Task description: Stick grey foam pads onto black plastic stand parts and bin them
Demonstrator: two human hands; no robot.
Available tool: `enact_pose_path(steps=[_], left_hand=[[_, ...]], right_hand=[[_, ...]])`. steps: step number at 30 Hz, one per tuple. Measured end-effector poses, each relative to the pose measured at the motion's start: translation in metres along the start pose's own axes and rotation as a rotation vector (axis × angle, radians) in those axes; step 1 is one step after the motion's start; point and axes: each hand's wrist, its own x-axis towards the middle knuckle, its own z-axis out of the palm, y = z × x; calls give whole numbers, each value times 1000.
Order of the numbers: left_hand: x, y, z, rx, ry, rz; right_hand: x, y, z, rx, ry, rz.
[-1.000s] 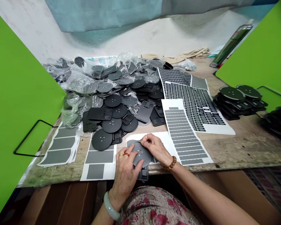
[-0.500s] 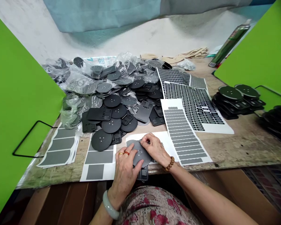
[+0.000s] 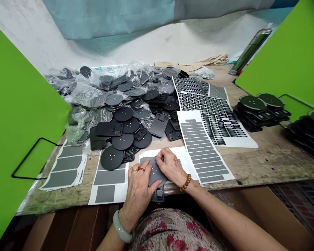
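A flat grey round plate [image 3: 155, 171] with small holes in its middle lies in front of me, its black rectangular base [image 3: 158, 195] sticking out past the table's front edge. My left hand [image 3: 140, 183] grips the plate from the left, fingers on the upper rim and thumb across the lower part. At the plate's upper right rim, my right hand [image 3: 170, 165] is closed in a pinch; what lies between those fingertips is hidden. Under the plate is a white sheet [image 3: 183, 153] with grey pieces, partly covered by my hands.
A heap of black disc-and-base parts [image 3: 122, 141], some in clear plastic bags [image 3: 86, 92], fills the back left. Grey sticker sheets [image 3: 205, 150] and a black-printed sheet [image 3: 217, 118] lie right. Stacked parts [image 3: 253, 104], a spray can [image 3: 251, 48] and green panels [image 3: 285, 59] stand farther right.
The whole view has shifted slightly. My right fingertips have moved a little along the plate's upper rim, while my left hand keeps its hold.
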Motion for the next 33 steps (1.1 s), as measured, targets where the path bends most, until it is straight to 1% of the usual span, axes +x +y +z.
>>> enact_pose_path(steps=[5,9,14,19,23,25,28,30,33], left_hand=[[-1,-1,0,7,5,26],[-2,-2,1,20,7,32],[-1,-1,1,24,19,21],[-1,1,1,20,-8,-8],[0,1,1,-33,19,-29],[2,-1,0,-75,44,-66],[6,-6,-2,-167,48,-171],[11,-11,-4,-256,13,-272],[23,-18,-9,-391,-80,-404]], right_hand=[[-3,-5,-1,-51,39,-68],[-5,-8,-1,-78,45,-96],[-3,-1,-5,-94,54,-87],[4,8,-17,-2,13,-47],[9,9,-22,101,-78,-2],[10,9,-20,128,-125,4],[12,10,-15,139,-164,2],[13,11,-12,137,-174,8],[12,12,-15,137,-155,8]])
